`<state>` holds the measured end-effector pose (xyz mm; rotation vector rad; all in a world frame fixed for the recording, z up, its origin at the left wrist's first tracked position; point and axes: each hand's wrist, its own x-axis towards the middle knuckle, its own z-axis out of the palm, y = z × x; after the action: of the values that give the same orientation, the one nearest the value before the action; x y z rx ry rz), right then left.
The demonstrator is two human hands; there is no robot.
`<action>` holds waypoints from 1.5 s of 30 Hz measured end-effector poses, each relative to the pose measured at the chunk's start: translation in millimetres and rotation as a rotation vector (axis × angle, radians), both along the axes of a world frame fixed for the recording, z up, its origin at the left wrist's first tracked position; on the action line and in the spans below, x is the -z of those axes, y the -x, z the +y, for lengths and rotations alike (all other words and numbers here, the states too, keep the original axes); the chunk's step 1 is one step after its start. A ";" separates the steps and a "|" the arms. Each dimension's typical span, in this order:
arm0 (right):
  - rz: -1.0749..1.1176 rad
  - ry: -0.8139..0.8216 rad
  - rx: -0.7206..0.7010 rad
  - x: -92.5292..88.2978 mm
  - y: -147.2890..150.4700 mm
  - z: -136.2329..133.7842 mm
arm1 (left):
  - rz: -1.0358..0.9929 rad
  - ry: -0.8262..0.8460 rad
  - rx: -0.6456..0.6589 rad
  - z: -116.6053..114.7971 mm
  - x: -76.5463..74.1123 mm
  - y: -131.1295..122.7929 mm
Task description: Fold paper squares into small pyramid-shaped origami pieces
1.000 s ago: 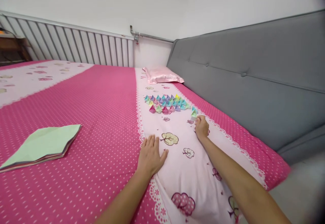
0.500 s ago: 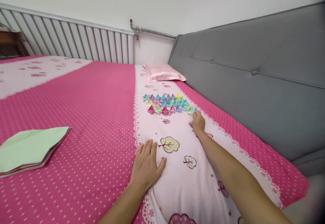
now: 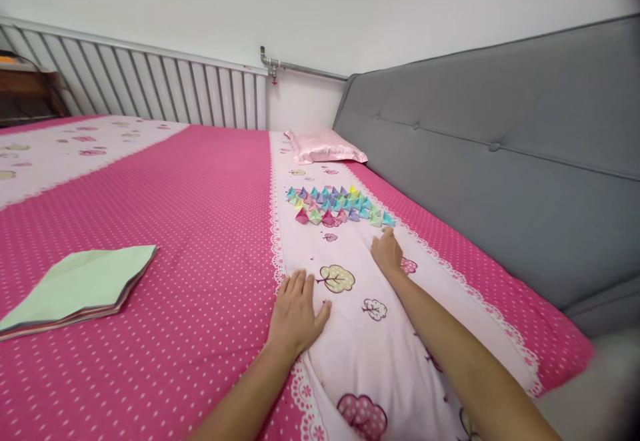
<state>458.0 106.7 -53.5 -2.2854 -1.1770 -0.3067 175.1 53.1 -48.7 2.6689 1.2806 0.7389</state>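
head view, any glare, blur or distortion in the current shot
Head view: fairly even light, soft sheen on the pink pillow; head view: headboard looks stretched toward the right edge; head view: lower right corner blurred, upper right corner darkened; head view: folded paper pieces small, colours still distinct.

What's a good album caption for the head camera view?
Left hand flat on the bed, right hand close to rows of colourful folded papers.

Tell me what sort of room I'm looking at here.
Most likely a bedroom: a pink polka-dot bedspread covers a wide, flat surface, a pink satiny pillow lies at its far end, and a grey padded headboard runs along the right side.
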 end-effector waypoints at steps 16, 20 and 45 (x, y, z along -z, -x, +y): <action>-0.214 0.381 -0.835 -10.9 111.1 -154.9 | 0.158 0.156 0.450 -77.3 -9.6 47.6; -0.187 0.433 -0.884 -12.9 150.0 -184.3 | 0.083 0.274 0.539 -116.3 -7.9 89.0; 0.248 0.256 -0.854 -37.1 311.6 -103.8 | -0.171 -0.104 -0.622 31.7 -51.7 248.3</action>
<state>146.4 2.9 -16.4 -1.7175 -1.9794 0.4553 -73.3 84.8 3.0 2.1982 2.0893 1.0888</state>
